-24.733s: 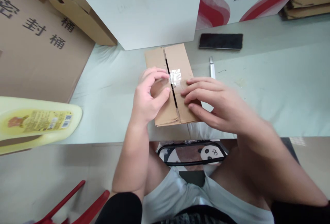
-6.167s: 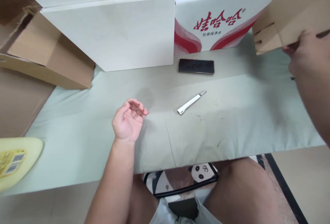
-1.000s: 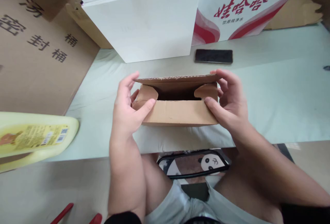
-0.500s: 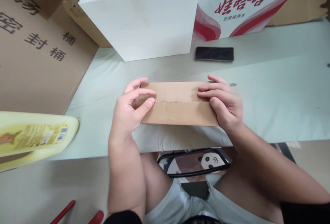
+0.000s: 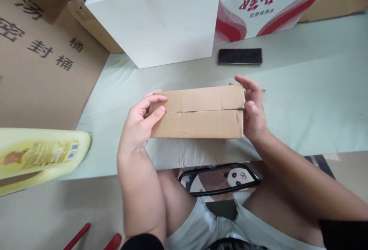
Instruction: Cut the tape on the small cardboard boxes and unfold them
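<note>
A small brown cardboard box (image 5: pixel 202 124) lies in front of me, its two top flaps meeting along a ragged middle seam that gapes slightly toward the right end. My left hand (image 5: pixel 140 121) grips the left end, thumb and fingers resting on the top on either side of the seam. At the right end, my right hand (image 5: pixel 254 110) has its thumb against the box edge near the seam. Its index finger stretches up past the far corner, and other fingers are partly hidden behind the box. Just beyond that hand, the tip of a small grey thing (image 5: pixel 263 90) shows.
A dark phone (image 5: pixel 240 56) lies on the pale green cloth (image 5: pixel 310 100). Behind stand a white box (image 5: pixel 161 27) and a red-and-white printed carton (image 5: pixel 258 8). A large brown carton (image 5: pixel 43 89) and a yellow jug (image 5: pixel 43 154) are at left.
My right hand has slid off the top flaps to the box's right end, uncovering that end. The seam there now gapes a little. My left hand keeps its hold, shifted slightly left.
</note>
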Available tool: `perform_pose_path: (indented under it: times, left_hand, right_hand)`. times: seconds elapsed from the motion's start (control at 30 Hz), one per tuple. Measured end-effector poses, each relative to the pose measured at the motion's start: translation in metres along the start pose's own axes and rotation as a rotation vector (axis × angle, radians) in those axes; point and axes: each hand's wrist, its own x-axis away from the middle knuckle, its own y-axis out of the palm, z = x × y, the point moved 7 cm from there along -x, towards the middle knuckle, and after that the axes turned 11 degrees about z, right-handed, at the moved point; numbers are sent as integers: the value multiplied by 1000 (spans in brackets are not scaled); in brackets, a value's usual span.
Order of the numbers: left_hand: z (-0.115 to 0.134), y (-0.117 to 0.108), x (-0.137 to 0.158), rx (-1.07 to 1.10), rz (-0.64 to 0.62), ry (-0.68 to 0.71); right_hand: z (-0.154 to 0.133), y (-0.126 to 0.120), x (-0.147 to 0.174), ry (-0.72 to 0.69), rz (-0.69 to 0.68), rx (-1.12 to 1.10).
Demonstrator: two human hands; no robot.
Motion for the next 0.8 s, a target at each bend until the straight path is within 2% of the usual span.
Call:
perform_pose_path:
  times: [0.13, 0.23, 0.3, 0.37, 0.4, 0.47, 0.6, 0.67, 0.8]
  left_hand:
    - [-19, -23, -9, 151, 157, -99]
    - [-28, -33, -14, 238, 220, -142]
    - [-31, -36, -15, 284, 235, -160]
    - [-34, -36, -16, 318, 255, -180]
    - [-35, -34, -16, 330, 263, -193]
    - [-40, -26, -15, 324, 265, -228]
    - [-53, 4, -9, 183, 185, -404]
    - [-53, 21, -5, 152, 118, -468]
    - [-32, 41, 0, 234, -49, -318]
  right_hand:
    - [24, 2, 0, 247, -17, 10]
    - [36, 9, 4, 466, -118, 76]
    - [40, 16, 10, 619, -185, 24]
    - [37, 20, 13, 695, -188, -91]
    - [33, 20, 12, 686, -169, -149]
    - [20, 19, 6, 582, -144, -235]
    - [-21, 19, -2, 137, -264, -165]
    - [-36, 17, -1, -24, -300, -61]
    - [-49, 10, -2, -106, -230, 98]
